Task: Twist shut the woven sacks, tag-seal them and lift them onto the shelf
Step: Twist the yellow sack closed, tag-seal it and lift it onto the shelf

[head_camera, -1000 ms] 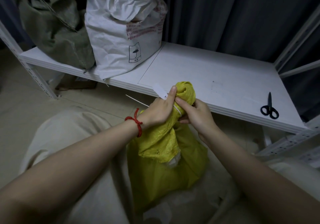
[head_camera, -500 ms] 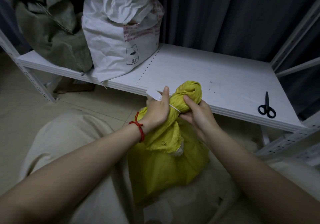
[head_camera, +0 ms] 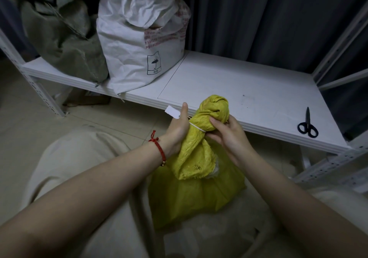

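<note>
A yellow woven sack (head_camera: 196,190) stands on the floor between my knees, its neck twisted into a knob in front of the shelf edge. A white tag seal (head_camera: 172,111) is looped tight round that neck, its flat tag sticking out to the left. My left hand (head_camera: 177,127), with a red cord at the wrist, pinches the seal by the tag, thumb raised. My right hand (head_camera: 229,133) grips the twisted neck from the right, just under the knob. The white shelf (head_camera: 249,100) lies right behind the sack.
On the shelf's left stand a white sack (head_camera: 139,38) with red print and a grey-green sack (head_camera: 61,36). Black scissors (head_camera: 307,125) lie near the shelf's right front corner. White shelf posts rise at both ends. A dark curtain hangs behind. Tiled floor lies to the left.
The loose strap end that stuck out to the left a second ago is gone from sight and the loop sits tighter. The twisted knob has shifted slightly right; both hands kept their hold.
</note>
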